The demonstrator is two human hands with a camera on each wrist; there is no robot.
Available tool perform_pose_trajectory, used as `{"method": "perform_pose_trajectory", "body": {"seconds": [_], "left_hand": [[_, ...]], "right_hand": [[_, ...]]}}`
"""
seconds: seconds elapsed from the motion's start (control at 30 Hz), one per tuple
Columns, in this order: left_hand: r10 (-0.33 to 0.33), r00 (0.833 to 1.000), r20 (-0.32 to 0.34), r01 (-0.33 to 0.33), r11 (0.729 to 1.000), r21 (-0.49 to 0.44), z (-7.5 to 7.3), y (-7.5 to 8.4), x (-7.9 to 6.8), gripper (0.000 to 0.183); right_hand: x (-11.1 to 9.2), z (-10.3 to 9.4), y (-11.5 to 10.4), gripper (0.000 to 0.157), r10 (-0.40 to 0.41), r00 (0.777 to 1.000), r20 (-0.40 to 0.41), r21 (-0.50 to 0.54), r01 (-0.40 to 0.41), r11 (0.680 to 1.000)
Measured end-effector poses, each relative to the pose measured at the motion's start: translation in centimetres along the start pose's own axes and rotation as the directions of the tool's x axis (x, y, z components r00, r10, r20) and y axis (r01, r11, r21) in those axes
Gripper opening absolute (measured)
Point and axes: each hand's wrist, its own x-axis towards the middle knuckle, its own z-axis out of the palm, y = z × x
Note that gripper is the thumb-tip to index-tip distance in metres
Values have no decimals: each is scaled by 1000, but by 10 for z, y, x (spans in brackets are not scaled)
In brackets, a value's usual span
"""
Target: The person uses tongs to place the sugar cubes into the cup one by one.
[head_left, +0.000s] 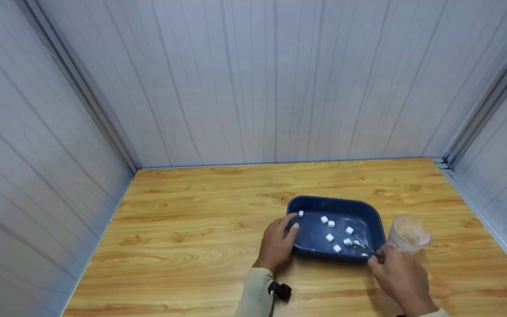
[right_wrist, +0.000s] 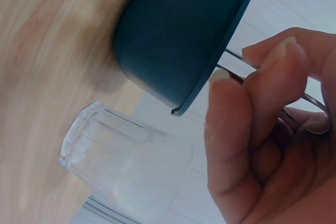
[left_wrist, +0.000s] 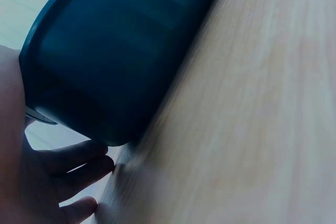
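Observation:
A dark blue rectangular tray (head_left: 324,198) stands on the wooden table, with several small white cubes (head_left: 329,237) scattered over its floor. My left hand (head_left: 276,244) holds the tray's left end, thumb over the rim; in the left wrist view its other fingers (left_wrist: 86,174) lie by the outer wall (left_wrist: 105,72). Over the near right corner, my right hand (head_left: 401,275) pinches small metal tongs (head_left: 365,248). Their tips reach down among the cubes near that corner. The right wrist view shows the tongs' rounded bend (right_wrist: 317,124) within the palm.
A clear drinking glass (head_left: 407,229) stands just right of the tray, close by my right hand. Pale panel walls (head_left: 253,88) rise behind the table (head_left: 183,246) and along both sides. A dark strap (head_left: 280,290) sits at my left wrist.

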Motion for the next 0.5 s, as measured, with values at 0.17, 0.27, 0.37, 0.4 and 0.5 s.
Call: {"method": "perform_pose_trajectory", "body": {"seconds": [0.17,0.27,0.37,0.4,0.5], "left_hand": [[-7,1000,3,7,1000,-1,0,1,0,39],[-15,1000,7,15,1000,0,0,1,0,39],[-19,1000,8,19,1000,1,0,2,0,40],[-22,1000,11,22,1000,3,0,2,0,40],[-25,1000,13,25,1000,8,-1,1,0,40]], "right_hand": [[-1,1,0,14,8,1000,10,-4,-8,1000],[-1,1,0,14,10,1000,16,-8,-9,1000],[-1,0,1,14,10,1000,21,-9,-9,1000],[-1,0,1,14,10,1000,22,-12,-10,1000],[-2,0,1,13,12,1000,19,-12,-12,1000]]}}
